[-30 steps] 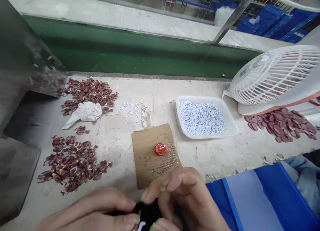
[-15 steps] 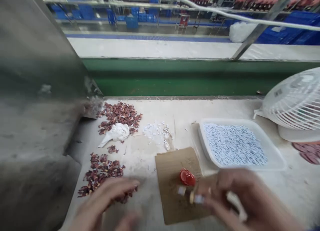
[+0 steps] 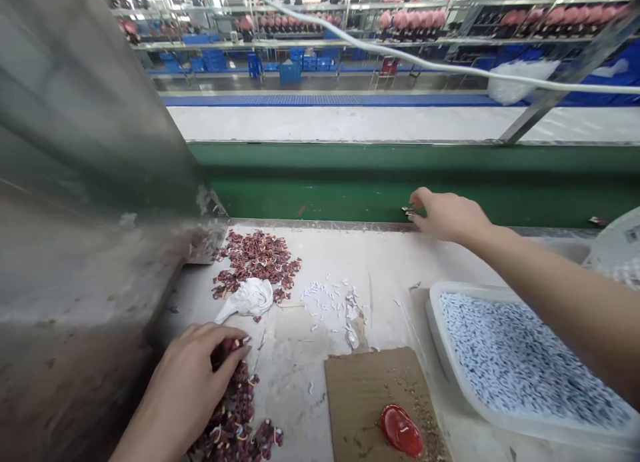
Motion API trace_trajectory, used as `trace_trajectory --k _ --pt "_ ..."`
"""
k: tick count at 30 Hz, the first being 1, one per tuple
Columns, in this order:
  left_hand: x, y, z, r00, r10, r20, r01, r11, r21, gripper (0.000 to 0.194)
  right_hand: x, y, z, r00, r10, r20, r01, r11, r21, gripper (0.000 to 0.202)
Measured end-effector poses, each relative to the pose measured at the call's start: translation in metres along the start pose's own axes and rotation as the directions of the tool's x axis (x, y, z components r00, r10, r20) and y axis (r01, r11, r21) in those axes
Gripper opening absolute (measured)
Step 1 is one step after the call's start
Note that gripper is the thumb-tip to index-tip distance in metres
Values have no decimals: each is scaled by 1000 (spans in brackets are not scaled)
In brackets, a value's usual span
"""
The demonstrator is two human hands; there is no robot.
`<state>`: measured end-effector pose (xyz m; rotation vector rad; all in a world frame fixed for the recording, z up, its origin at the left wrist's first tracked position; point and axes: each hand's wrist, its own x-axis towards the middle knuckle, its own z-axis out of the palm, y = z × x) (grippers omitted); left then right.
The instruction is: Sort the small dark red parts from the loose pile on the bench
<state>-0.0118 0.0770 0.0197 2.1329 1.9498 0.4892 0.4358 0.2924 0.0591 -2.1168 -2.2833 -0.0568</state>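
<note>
My left hand (image 3: 193, 375) rests on the near heap of small dark red pieces (image 3: 235, 422), with the fingers curled around one or two of them. My right hand (image 3: 445, 214) is stretched out to the far edge of the bench, beside the green conveyor belt (image 3: 350, 182). Its fingertips pinch a small dark piece (image 3: 407, 211) just over that edge. A second heap of dark red pieces (image 3: 255, 255) lies further back, with a crumpled white cloth (image 3: 250, 297) against it.
A brown cardboard sheet (image 3: 365, 395) carries a red dome-shaped part (image 3: 401, 430). A white tray (image 3: 437, 302) full of tiny white bits sits at the right, under my forearm. Loose white bits (image 3: 330, 299) lie mid-bench. A grey metal housing (image 3: 85, 182) walls the left; a white fan (image 3: 617, 252) is at the far right.
The camera tilted up. My right hand went from over the cardboard out to the conveyor's edge. My left hand moved left onto the near red heap.
</note>
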Motion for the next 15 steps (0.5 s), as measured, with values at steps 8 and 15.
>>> trace_trajectory --k 8,15 --pt "-38 31 6 943 287 -169 -309 943 -121 16 -171 57 -28 914 -17 406 -45 989 141 9" --pt "-80 62 33 842 519 -145 -537 829 -153 14 -213 41 -3 950 9 311 -45 993 108 19"
